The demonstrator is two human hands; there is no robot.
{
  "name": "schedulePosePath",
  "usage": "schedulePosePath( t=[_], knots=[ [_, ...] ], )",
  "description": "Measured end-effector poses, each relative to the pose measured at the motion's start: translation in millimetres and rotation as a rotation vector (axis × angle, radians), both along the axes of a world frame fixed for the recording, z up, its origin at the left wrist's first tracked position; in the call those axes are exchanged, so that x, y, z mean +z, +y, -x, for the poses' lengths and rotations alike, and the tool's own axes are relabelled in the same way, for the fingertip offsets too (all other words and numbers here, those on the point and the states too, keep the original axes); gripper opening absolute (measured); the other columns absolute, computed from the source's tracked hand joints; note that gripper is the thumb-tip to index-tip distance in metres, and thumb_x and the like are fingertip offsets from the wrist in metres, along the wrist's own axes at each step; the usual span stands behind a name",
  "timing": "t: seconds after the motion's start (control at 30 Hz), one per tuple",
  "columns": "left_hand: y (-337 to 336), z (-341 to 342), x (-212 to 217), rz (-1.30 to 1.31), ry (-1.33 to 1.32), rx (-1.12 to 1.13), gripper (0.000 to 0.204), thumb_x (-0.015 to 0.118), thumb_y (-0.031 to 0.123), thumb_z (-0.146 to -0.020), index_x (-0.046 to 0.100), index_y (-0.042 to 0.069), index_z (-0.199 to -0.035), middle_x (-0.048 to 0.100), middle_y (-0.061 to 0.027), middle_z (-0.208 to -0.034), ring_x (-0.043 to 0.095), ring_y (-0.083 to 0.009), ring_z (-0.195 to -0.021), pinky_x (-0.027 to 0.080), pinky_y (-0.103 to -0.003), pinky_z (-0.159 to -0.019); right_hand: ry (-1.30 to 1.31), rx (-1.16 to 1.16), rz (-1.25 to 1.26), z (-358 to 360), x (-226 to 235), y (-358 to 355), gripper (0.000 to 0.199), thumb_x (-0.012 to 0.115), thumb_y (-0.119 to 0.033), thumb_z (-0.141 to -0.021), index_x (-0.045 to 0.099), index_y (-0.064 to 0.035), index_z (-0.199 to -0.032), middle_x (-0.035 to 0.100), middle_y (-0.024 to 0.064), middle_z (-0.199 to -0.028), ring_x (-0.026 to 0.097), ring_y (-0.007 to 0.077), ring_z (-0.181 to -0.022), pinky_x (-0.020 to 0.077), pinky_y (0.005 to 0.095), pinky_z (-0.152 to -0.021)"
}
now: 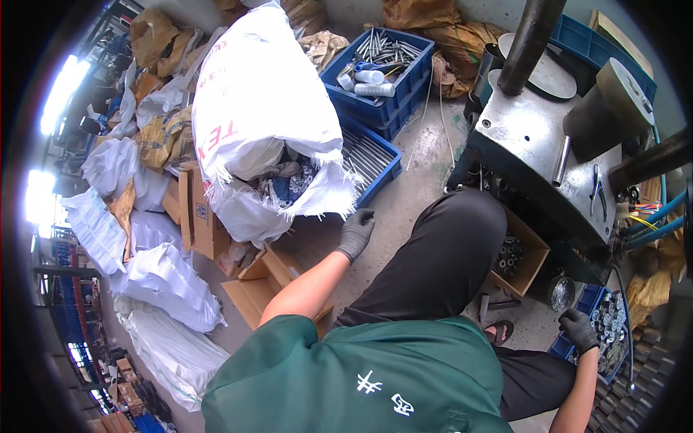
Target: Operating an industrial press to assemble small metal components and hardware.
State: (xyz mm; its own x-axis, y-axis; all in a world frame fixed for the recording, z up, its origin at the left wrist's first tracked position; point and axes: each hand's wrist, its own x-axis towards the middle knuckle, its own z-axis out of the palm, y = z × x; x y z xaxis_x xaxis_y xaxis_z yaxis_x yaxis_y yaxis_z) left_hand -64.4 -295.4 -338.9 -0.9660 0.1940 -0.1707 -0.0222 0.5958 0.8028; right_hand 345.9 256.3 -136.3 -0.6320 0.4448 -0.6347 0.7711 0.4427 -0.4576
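My left hand (356, 234), in a dark grey glove, is beside the frayed mouth of a large white woven sack (267, 94) and the near end of a blue crate of metal rods (372, 164). Its fingers are drawn together; whether they grip the sack's edge is hidden. Cloth and small metal pieces (291, 177) show inside the sack's mouth. My right hand (579, 330), also gloved, is at the side of a blue crate of round metal parts (610, 328) at the lower right. Those fingers are curled, and anything in them is hidden.
A press-like machine (534, 133) with pliers (598, 191) on its bed stands at the right. Near my knee is a cardboard box of dark round parts (529, 263). Stacked blue crates (379, 112), an open carton (249, 289) and white sacks (173, 285) lie around.
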Motion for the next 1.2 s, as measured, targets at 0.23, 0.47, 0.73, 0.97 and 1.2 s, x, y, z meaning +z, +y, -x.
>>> schedulePosePath(
  t=[0.23, 0.47, 0.73, 0.97, 1.2],
  knots=[
    [37, 110, -51, 0.179, 0.205, 0.018, 0.031, 0.068, 0.019, -0.092, 0.069, 0.006, -0.119, 0.074, -0.0205, -0.11, 0.072, -0.0351, -0.103, 0.056, -0.044, -0.093, 0.068, -0.105, 0.072, 4, 1, 6, 0.024, 0.066, -0.011, -0.089, 0.069, 0.0029, -0.108, 0.071, 0.0108, -0.087, 0.066, 0.0178, -0.077, 0.0538, 0.034, -0.072],
    [-62, 236, -198, 0.723, -0.158, -0.24, 0.06, 0.034, 0.047, -0.101, 0.056, 0.012, -0.145, 0.044, -0.0171, -0.16, 0.033, -0.036, -0.152, 0.022, -0.049, -0.124, 0.007, 0.1, -0.022, 23, -12, 1, 0.031, 0.068, -0.019, -0.091, 0.07, 0.0009, -0.115, 0.075, 0.0172, -0.101, 0.072, 0.0273, -0.092, 0.0559, 0.0371, -0.084],
    [52, 165, -157, 0.445, -0.232, -0.062, 0.058, 0.053, 0.041, -0.093, 0.061, 0.004, -0.137, 0.061, -0.0254, -0.139, 0.055, -0.0402, -0.133, 0.039, -0.043, -0.115, -0.144, 0.237, -0.172, 12, 43, -25, 0.034, 0.066, -0.025, -0.091, 0.072, -0.0001, -0.114, 0.074, 0.0225, -0.109, 0.072, 0.0366, -0.105, 0.0556, 0.0416, -0.094],
    [43, 159, -37, 0.238, 0.377, -0.003, 0.034, 0.058, 0.034, -0.1, 0.072, 0.005, -0.111, 0.074, -0.0145, -0.108, 0.071, -0.0318, -0.098, 0.053, -0.043, -0.09, 0.03, 0.305, -0.163, 26, 14, -4, 0.032, 0.068, -0.027, -0.091, 0.073, -0.0046, -0.114, 0.073, 0.0234, -0.105, 0.07, 0.0401, -0.103, 0.0561, 0.0433, -0.091],
    [178, 65, 239, -0.413, 0.774, -0.441, 0.018, 0.067, 0.01, -0.101, 0.068, 0.004, -0.118, 0.063, -0.0033, -0.103, 0.062, -0.0125, -0.089, 0.051, -0.026, -0.082, 0.099, 0.232, -0.13, 50, 32, -4, 0.028, 0.067, -0.028, -0.095, 0.071, -0.0068, -0.112, 0.074, 0.0191, -0.106, 0.071, 0.0352, -0.1, 0.0548, 0.0414, -0.088]
  ],
)
